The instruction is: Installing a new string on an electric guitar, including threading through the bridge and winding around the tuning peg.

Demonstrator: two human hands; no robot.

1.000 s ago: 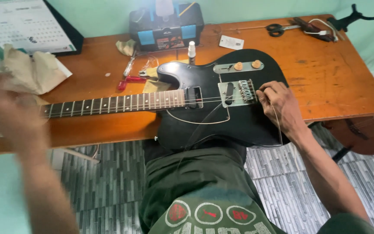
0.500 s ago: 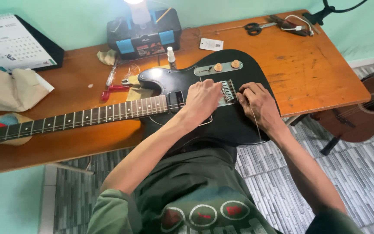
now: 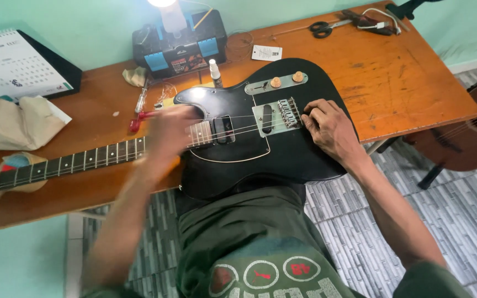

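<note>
- The black toolbox [image 3: 180, 48] at the back of the tabletop [image 3: 415, 83] is shut; a lamp and a pencil rest on top.
- The black electric guitar [image 3: 260, 138] lies across the tabletop, its body overhanging your lap.
- Your right hand [image 3: 329, 127] rests curled on the body just beside the bridge [image 3: 288, 112], grasping nothing you can see.
- Your left hand [image 3: 169, 132] is blurred over the neck; its grip cannot be told.
- Half a second ago that hand was at the bridge.
- Scissors [image 3: 327, 26], a small bottle [image 3: 215, 72] and a crumpled cloth [image 3: 20, 121] lie around.

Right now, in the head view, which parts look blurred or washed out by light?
Head view: the left hand over the black electric guitar neck is smeared by motion; the right hand near the bridge is sharp; the white lamp at the top edge is overexposed, casting glare on the guitar's glossy body.
</note>
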